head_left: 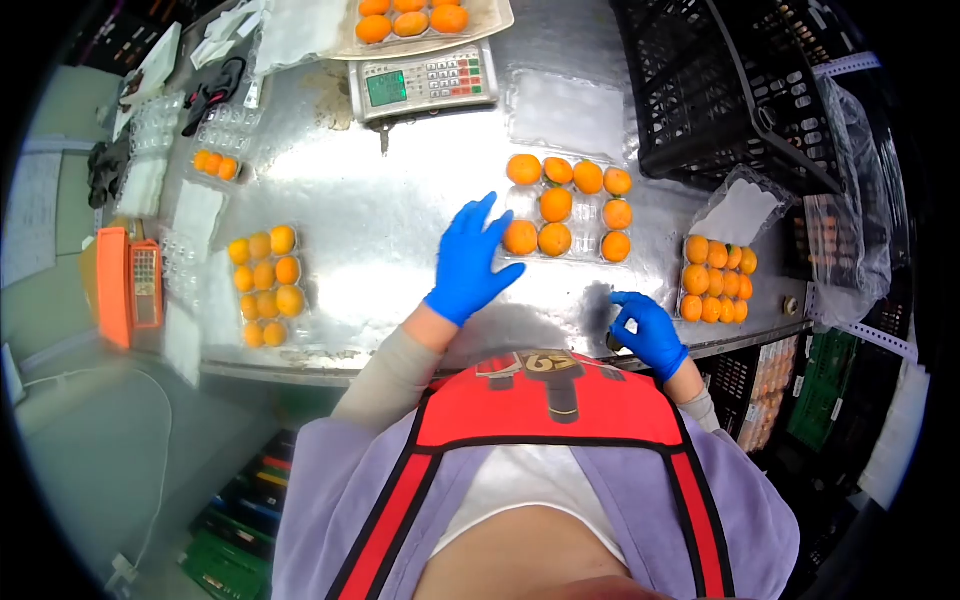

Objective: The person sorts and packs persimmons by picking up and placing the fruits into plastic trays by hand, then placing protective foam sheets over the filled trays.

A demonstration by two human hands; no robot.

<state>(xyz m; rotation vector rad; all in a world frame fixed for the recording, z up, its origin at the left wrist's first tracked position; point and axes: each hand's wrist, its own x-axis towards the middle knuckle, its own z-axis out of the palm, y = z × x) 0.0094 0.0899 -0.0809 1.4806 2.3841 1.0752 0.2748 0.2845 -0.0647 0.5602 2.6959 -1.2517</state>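
Note:
My left hand, in a blue glove, is open with its fingers spread beside the left edge of a clear plastic tray. Its fingertips are close to an orange in that tray. Several oranges fill some of the tray's cups, while the middle ones show bare plastic. Nearer the table's front edge, my right hand, also gloved in blue, has partly bent fingers with a gap between them. A small dark thing shows beside its fingers; I cannot make out what it is.
A digital scale carrying a tray of oranges stands at the back. Filled trays lie at the left and right. A black crate takes up the back right. An orange-cased device sits far left.

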